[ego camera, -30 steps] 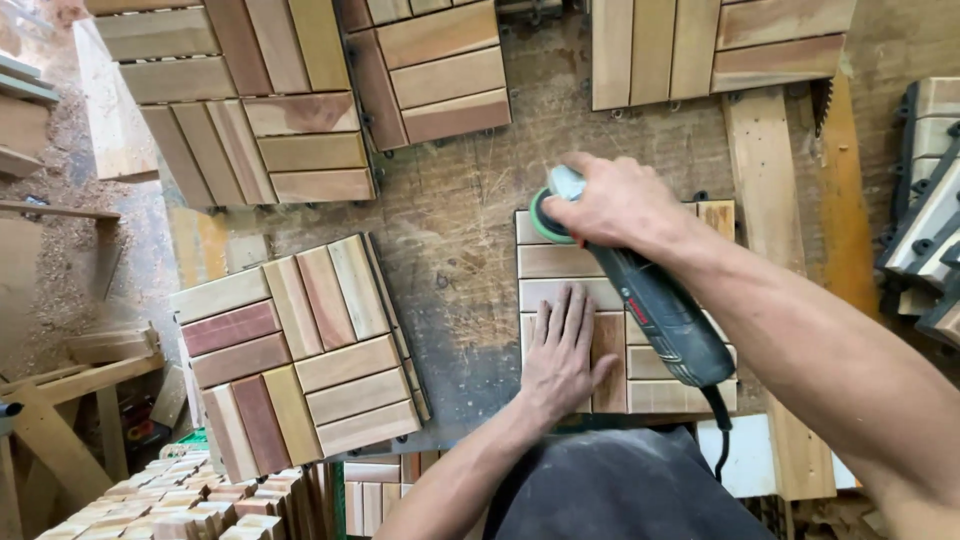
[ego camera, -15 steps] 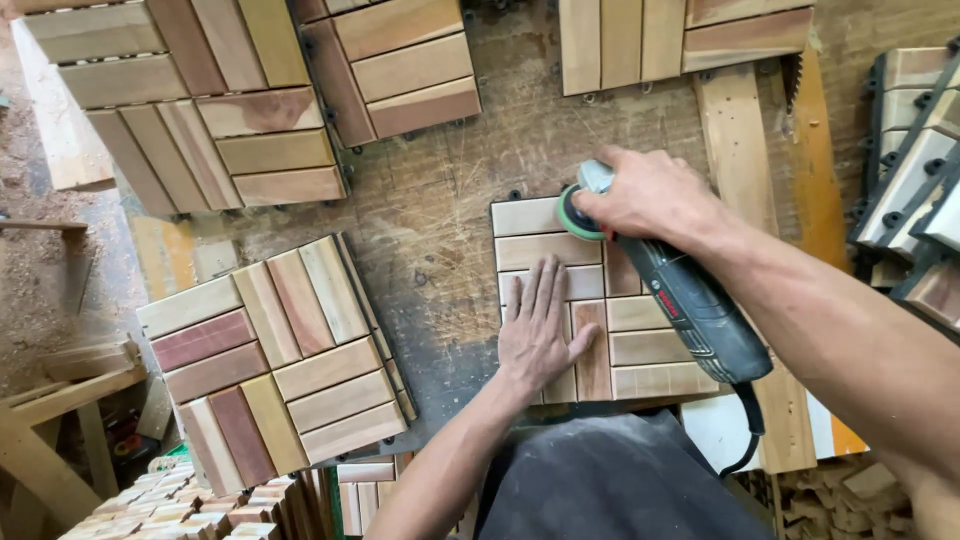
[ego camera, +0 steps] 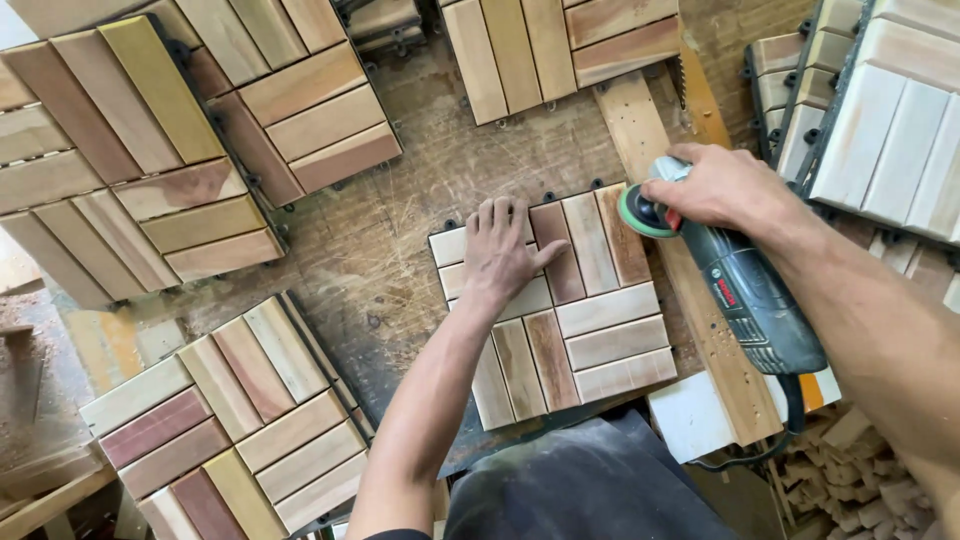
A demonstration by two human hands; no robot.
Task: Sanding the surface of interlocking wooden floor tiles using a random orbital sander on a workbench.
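One grinder (ego camera: 745, 290), two hands, one tile under hands (ego camera: 570, 310), several more wooden slat tiles around

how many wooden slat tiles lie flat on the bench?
5: one under the left hand and sander, centre; top centre; two overlapping top left; bottom left. Stacks at right uncounted.

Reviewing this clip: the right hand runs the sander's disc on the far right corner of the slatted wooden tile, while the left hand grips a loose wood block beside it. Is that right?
Not quite. The head view shows the left hand holding no block: it lies flat, fingers spread, pressing on the slatted wooden tile itself. The rest stands: the right hand grips the sander with its disc at the tile's far right corner.
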